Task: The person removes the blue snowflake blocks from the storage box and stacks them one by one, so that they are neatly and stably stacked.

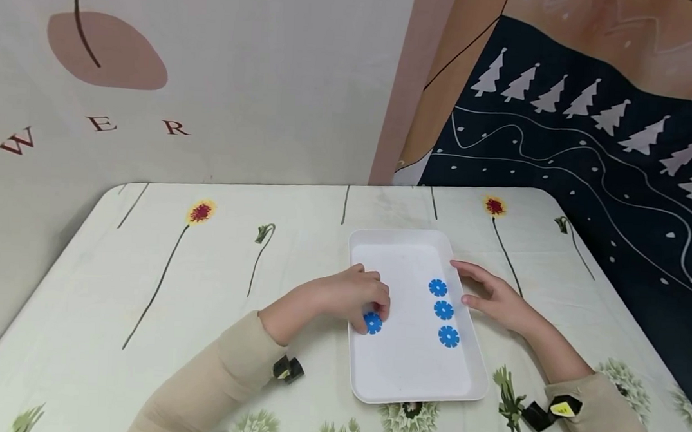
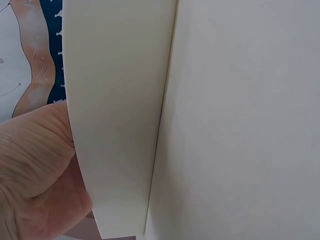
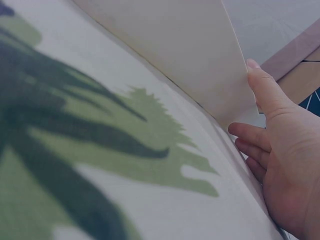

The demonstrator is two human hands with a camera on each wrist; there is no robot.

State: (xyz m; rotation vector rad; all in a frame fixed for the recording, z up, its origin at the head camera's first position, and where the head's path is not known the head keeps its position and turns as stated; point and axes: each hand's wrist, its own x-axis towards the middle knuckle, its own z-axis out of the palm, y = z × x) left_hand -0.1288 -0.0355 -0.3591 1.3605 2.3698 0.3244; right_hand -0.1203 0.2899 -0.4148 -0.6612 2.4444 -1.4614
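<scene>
A white rectangular tray [image 1: 400, 373] lies on the table in the head view. Three blue notched discs [image 1: 443, 310], shaped like small flowers, form a column along its right side. At the tray's left side my left hand [image 1: 351, 298] reaches over the rim, thumb and fingers curled around another blue notched disc [image 1: 373, 323]. My right hand [image 1: 495, 300] is beside the right rim, its fingertips right at the edge and its fingers loosely extended. In the left wrist view the tray's wall [image 2: 117, 120] hides the fingertips of that hand [image 2: 40, 170].
A white tablecloth [image 1: 216, 268] with printed flowers covers the table under the tray. Patterned fabric [image 1: 558, 135] hangs behind the table at the back right, and a pale printed cloth [image 1: 270, 97] at the back left. Black straps with small devices [image 1: 552, 412] sit at both wrists.
</scene>
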